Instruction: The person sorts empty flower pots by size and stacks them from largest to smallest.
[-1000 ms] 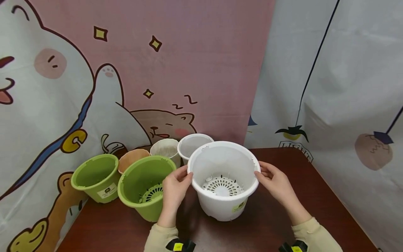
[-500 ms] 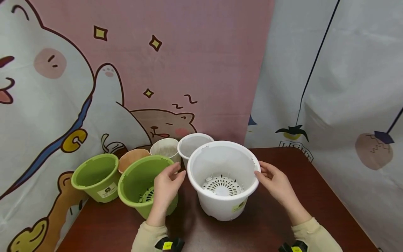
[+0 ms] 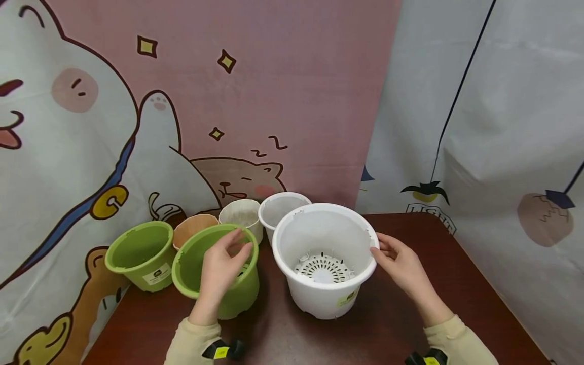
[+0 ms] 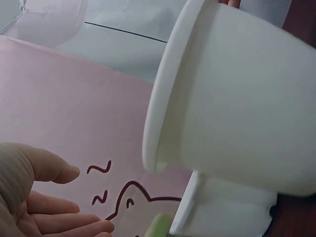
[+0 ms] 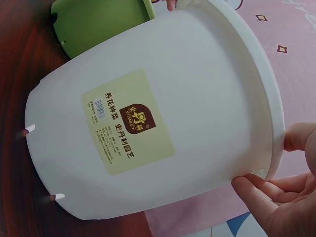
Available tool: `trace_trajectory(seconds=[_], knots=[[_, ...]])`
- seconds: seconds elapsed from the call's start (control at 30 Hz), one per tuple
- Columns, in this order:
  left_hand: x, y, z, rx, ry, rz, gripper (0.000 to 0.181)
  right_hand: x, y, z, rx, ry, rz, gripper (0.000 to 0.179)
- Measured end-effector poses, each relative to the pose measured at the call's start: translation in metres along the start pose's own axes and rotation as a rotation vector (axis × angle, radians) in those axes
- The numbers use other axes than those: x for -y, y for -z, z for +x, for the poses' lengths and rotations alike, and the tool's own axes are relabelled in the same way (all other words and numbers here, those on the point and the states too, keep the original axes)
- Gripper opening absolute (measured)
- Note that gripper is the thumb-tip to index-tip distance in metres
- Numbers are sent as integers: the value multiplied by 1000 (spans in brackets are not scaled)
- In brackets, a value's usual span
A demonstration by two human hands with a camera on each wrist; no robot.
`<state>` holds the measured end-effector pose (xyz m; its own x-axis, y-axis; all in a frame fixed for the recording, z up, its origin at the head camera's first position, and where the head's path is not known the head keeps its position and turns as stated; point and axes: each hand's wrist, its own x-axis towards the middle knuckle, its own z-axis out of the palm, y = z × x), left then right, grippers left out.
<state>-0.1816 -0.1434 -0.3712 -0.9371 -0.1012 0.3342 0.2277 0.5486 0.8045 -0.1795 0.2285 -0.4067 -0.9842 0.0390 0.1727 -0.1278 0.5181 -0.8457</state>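
Note:
A large white flowerpot point(image 3: 303, 299) with a slotted bottom stands upright on the table. My right hand point(image 3: 401, 261) pinches its right rim between thumb and fingers. In the right wrist view the pot's wall bears a pale green label point(image 5: 129, 121). My left hand point(image 3: 219, 266) holds nothing and hovers over a large green flowerpot point(image 3: 244, 299), hiding part of its inside. Its thumb and fingers are spread apart in the left wrist view, with the white pot's rim point(image 4: 160, 113) some way off to the right.
Behind the big pots are a smaller white pot point(image 3: 269, 230), a cream pot point(image 3: 257, 228) and an orange pot point(image 3: 179, 234). Another green pot point(image 3: 148, 281) with a label stands far left. A printed cloth point(image 3: 310, 101) hangs behind the table point(image 3: 410, 334).
My left hand has let go of the white pot's left rim and moved left over the large green pot. The right hand and the pots have stayed in place.

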Motion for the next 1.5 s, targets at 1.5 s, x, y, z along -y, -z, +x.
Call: trace_trajectory(seconds=[1.5], knots=[[51,103,-7,-72,177,310,55,-2,13,22,131,-50,142,56]])
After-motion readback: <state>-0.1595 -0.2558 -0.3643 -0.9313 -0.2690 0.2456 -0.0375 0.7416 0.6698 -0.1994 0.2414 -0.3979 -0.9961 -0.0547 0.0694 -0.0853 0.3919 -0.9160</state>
